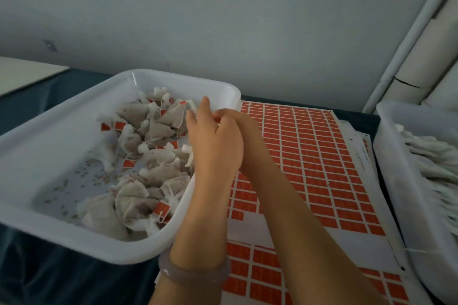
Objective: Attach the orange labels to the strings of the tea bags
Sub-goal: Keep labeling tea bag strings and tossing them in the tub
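A white tray (37, 136) on the left holds a heap of filled tea bags (153, 129), several with orange labels on their strings. A sheet of orange labels (309, 151) lies on the table to its right, with gaps along its near rows. My left hand (215, 146) hangs over the tray's right rim with its fingers fairly straight and pointing away from me. My right hand (238, 121) sits right behind it with curled fingertips touching the left hand. The left hand hides what, if anything, is between them.
A second white bin (396, 156) at the right edge holds white unlabelled bags (431, 156) with strings. More label sheets (260, 277) lie under the top one near me. Loose crumbs dot the left tray's floor. A wall stands close behind the table.
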